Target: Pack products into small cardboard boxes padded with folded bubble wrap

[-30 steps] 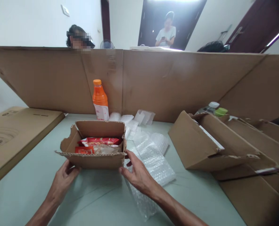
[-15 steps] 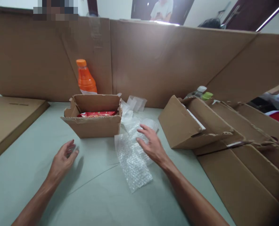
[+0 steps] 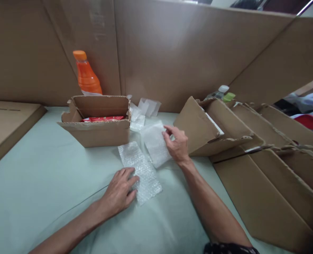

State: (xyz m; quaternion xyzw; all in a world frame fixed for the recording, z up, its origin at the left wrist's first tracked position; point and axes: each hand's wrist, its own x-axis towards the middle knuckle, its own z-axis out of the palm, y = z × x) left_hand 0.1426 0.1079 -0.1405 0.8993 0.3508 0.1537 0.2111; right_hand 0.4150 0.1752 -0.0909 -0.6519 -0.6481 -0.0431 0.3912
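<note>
Bubble wrap, two clear sheets, laid on the table [image 3: 74, 169] between the carton [image 3: 107, 135] at left and the grouped cartons [image 3: 195, 121] at right. Near sheet [image 3: 146, 181]: flat, slanted toward the near right, its left edge met by the left hand [image 3: 123, 188], whose fingers are loosely bent and clasped on nothing. Far sheet [image 3: 155, 146]: its upper right edge apparently pinched between thumb and fingers of the right hand [image 3: 176, 143]; whether a single layer is taken cannot be told. Handling, as judged: very light, soft and limp, slightly slick, easily creased, its bubbles liable to be popped under hard pressure; best taken lightly by an edge or corner, with the opposite side steadied so that no sliding or folding is caused. Also listed: red packet [image 3: 103, 119], inside the left carton; orange bottle [image 3: 88, 77], set behind it; smaller clear pieces [image 3: 149, 107], at the far side. Differences from the frame half a second earlier: the left hand is brought from bare table to the near sheet; the right hand, there spread above the wrap, is now closed at the far sheet's edge; the view is tilted lower.
</note>
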